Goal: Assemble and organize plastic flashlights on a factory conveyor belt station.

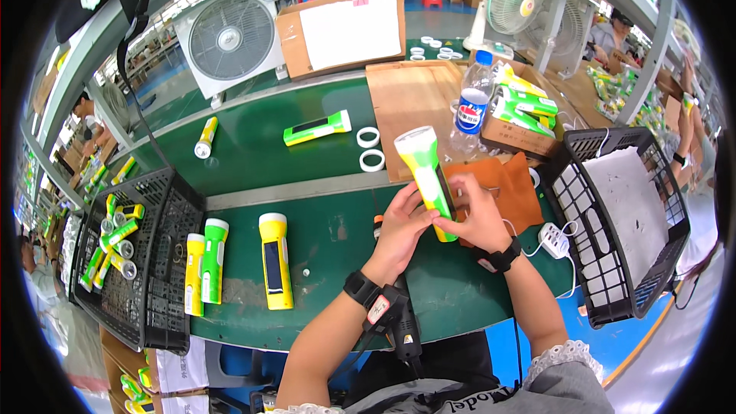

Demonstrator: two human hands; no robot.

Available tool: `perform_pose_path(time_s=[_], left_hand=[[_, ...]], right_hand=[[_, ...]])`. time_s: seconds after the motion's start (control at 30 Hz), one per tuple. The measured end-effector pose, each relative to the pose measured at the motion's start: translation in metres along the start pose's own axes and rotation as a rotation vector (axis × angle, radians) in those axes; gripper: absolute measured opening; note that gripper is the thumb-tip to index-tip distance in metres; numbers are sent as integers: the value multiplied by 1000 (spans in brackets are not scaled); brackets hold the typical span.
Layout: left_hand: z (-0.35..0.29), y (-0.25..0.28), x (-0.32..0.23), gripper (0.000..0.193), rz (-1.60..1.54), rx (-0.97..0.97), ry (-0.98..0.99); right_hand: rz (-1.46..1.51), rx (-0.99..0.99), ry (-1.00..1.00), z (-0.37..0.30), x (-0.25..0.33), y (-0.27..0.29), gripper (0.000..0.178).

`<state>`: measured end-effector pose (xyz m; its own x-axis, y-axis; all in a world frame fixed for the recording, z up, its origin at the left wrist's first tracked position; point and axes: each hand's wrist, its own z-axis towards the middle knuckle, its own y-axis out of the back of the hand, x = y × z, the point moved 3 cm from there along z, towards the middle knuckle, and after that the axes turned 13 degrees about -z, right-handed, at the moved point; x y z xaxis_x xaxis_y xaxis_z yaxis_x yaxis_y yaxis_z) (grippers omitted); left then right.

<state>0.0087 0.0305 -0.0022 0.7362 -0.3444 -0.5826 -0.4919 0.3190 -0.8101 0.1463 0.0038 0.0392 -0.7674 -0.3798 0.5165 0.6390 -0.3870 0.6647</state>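
Note:
A green and yellow flashlight [426,162] with a white head is held upright, leaning slightly, its head pointing away from me. My left hand [402,231] is closed round its lower body from the left. On the other side, my right hand [478,215] grips it with thumb and fingers near a dark panel. Under my right hand lies an orange-brown cloth [523,193]. Left of my hands, a yellow flashlight [277,264] with a dark panel lies on the green table [330,222], beside a green flashlight [214,261] and a yellow-green one [195,272].
A black crate [165,215] of small flashlights stands left; another black crate [563,176] stands right. Behind are a bottle [471,103], a carton [514,138] of flashlights, white rings [372,159] and a lying flashlight [316,129]. A white power strip [553,240] sits right; a power screwdriver [406,333] hangs near my left wrist.

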Motion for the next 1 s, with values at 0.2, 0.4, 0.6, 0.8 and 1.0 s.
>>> perform_pose_path(time_s=[0.2, 0.4, 0.6, 0.8, 1.0], left_hand=[[-6, 2, -3, 42, 24, 121, -81], [-5, 3, -3, 34, 105, 101, -42], [0, 4, -6, 20, 18, 32, -196], [1, 18, 0, 6, 193, -123, -22], [-3, 2, 4, 7, 170, -49, 0]], right_hand=[[-39, 79, 207, 1, -4, -1, 56], [-20, 53, 234, 4, 6, 2, 42], [122, -755, 693, -9, 29, 27, 41], [-441, -732, 75, 23, -21, 97, 36], [-1001, -380, -653, 28, -122, 288, 61]])
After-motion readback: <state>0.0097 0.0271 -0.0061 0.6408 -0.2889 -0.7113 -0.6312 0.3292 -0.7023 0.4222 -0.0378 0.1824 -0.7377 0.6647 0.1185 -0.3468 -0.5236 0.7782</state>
